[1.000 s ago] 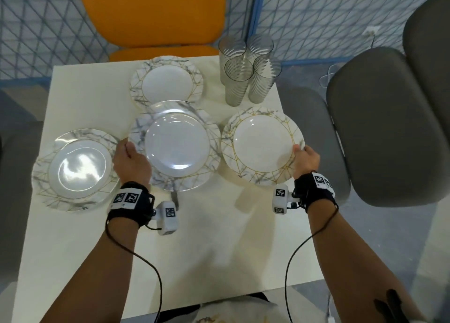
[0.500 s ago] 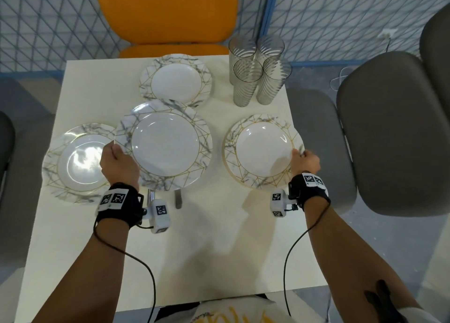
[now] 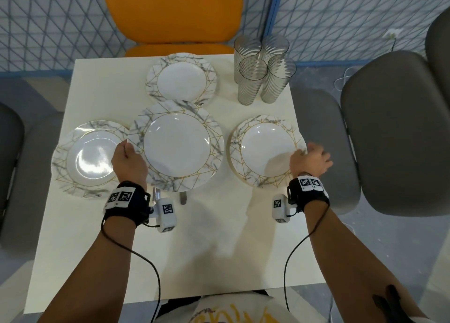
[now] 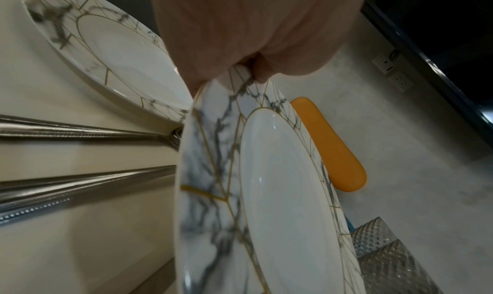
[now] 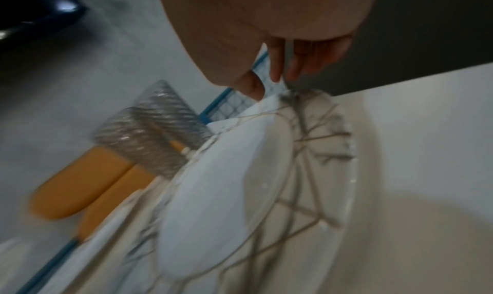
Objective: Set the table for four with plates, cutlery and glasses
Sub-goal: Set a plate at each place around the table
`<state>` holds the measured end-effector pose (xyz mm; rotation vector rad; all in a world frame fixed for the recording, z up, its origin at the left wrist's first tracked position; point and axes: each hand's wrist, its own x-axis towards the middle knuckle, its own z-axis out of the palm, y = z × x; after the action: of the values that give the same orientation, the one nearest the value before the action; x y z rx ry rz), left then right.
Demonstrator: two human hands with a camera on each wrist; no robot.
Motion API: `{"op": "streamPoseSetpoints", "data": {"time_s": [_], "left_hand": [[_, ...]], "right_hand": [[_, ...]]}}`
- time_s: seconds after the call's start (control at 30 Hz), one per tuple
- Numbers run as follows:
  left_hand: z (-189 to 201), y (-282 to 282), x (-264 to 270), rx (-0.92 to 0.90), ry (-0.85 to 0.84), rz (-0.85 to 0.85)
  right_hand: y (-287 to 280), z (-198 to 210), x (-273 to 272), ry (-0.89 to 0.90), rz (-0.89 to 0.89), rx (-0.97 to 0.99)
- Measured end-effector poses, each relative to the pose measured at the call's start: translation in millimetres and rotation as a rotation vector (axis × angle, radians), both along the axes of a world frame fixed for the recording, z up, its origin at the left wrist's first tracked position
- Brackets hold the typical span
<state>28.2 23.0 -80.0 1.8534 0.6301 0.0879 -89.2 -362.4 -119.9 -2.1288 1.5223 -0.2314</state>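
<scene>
1. Table (image 3: 102, 244): white, bears everything below.
2. Centre plate (image 3: 176, 145): lifted clear of the table, pinched at its left rim by the left hand (image 3: 129, 163).
3. Right plate (image 3: 265, 150): flat at the table's right edge; right hand (image 3: 310, 161) at its rim, fingers relaxed, gripping nothing.
4. Left plate (image 3: 85, 158) and far plate (image 3: 181, 78): flat on the table.
5. Glasses (image 3: 264, 72): four, clustered at the table's far right corner.
6. Cutlery (image 4: 80, 130): on the table, partly under the centre plate.

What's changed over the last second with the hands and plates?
The right hand let go of the right plate, fingers now spread. The left hand still grips the middle plate, held above the cutlery. Far plate, left plate and glasses stayed put.
</scene>
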Motion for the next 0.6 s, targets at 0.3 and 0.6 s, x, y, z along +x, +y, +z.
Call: {"op": "streamPoseSetpoints", "data": {"time_s": [0.3,0.6], "left_hand": [[-10,27,-39,-0.133,0.096,-0.218],[-37,111,-91,0.025,0.239,-0.415]], "right_hand": [[122,44,29,-0.356,0.622,0.485],[204,14,-40,-0.11,0.704,0.471]]}}
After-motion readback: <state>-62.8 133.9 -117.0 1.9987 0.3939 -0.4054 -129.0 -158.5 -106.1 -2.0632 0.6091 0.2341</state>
